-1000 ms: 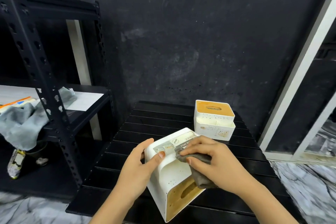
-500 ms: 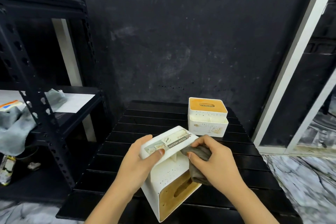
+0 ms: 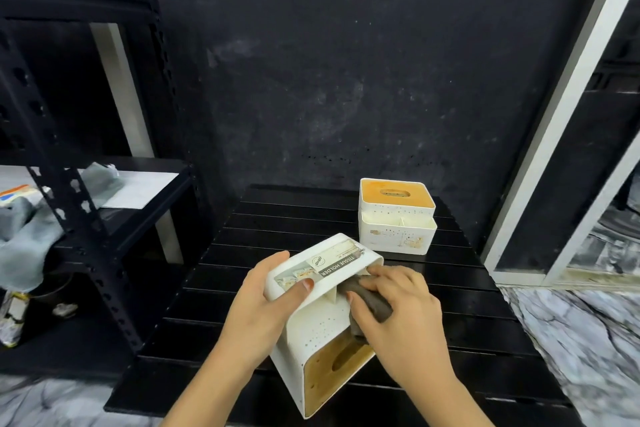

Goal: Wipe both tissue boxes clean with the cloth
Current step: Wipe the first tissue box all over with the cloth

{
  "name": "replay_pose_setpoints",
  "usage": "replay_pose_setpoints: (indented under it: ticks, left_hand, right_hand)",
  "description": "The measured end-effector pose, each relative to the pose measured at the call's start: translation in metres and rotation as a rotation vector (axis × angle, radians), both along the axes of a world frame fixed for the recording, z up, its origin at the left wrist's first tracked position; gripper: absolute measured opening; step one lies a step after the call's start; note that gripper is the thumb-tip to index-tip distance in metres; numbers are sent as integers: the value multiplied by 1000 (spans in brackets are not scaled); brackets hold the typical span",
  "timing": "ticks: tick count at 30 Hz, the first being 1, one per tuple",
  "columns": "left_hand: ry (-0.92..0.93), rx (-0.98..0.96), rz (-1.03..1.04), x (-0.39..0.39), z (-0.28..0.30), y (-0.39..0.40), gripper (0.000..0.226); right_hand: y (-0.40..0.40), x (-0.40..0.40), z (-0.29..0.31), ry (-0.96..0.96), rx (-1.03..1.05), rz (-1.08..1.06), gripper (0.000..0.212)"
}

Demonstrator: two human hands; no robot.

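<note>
Tissue boxes sit on a black slatted table [image 3: 467,315] set against a dark wall; to the table's left stands a black perforated metal shelving rack [image 3: 83,218], with a crumpled grey-blue towel [image 3: 24,236] draped over the front edge of its shelf beside a flat white sheet [image 3: 138,189]; the left hand [image 3: 266,308] grips the tilted white plastic tissue box with a tan wooden lid [image 3: 311,329] near the table's front edge, its fingers behind the box and its thumb curled over a printed label reading TISSUE HOLDER; this box lies tipped on its side, the lid and its oval slot facing the front edge; the right hand [image 3: 401,315] is clamped on a bunched dark grey-brown cloth [image 3: 370,298], pressing it into the box's open side compartment just beside a white divider; the second white tissue box with an orange-tan lid [image 3: 396,215] stands upright near the table's back edge, right of centre, apart from both hands, stains showing on its front compartment; right of the table run white frame bars [image 3: 554,135] above a grey marbled floor [image 3: 588,340].
</note>
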State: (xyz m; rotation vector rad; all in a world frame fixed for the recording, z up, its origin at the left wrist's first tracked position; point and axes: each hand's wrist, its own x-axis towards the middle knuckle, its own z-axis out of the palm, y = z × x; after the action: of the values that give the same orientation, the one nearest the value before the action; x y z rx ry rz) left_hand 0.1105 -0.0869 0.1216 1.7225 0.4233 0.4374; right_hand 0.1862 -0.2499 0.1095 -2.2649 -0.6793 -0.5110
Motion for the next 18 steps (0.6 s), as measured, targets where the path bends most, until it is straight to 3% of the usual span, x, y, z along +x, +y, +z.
replay_pose_setpoints:
  ticks: [4,9,18]
  left_hand:
    - [-16,-16,-12,0,-2,2,37]
    - [-5,-23,-8,-1,-3,2,40]
    - [-14,5,-35,-5,5,-5,20]
  right_hand:
    - [-1,-9,-4,77,-90,-12,57]
    - [-2,-4,-1,108,35,50,29]
    - [-4,20,4,129,43,-48,27]
